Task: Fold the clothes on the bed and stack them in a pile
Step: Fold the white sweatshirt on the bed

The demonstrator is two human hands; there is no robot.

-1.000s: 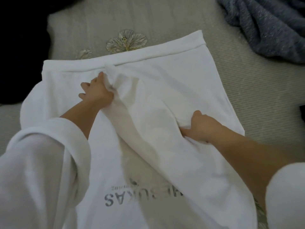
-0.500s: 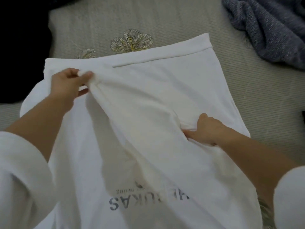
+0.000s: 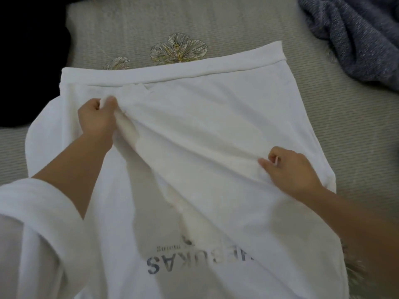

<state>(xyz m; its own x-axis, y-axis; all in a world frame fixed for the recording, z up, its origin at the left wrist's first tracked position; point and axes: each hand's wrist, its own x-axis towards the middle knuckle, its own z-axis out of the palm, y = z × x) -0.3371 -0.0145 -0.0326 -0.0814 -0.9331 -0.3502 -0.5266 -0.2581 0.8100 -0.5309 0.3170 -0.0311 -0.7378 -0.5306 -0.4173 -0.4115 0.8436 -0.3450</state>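
Note:
A white sweatshirt (image 3: 216, 117) with grey printed lettering lies spread on the bed, its hem band toward the far side. A long fold of it, apparently a sleeve, runs diagonally across the body. My left hand (image 3: 97, 119) pinches the upper end of that fold near the hem. My right hand (image 3: 289, 171) pinches the fabric at the fold's right side and holds it taut. Both forearms come in from the bottom, in white sleeves.
The bed cover (image 3: 248, 22) is beige with an embroidered flower (image 3: 179, 49) just beyond the hem. A blue-grey knitted garment (image 3: 356, 37) lies bunched at the upper right. A black cloth (image 3: 30, 61) fills the upper left.
My left hand has carried the end of the fold leftward from the middle of the shirt and now holds it near the hem. My right hand has shifted slightly and grips the fabric tighter.

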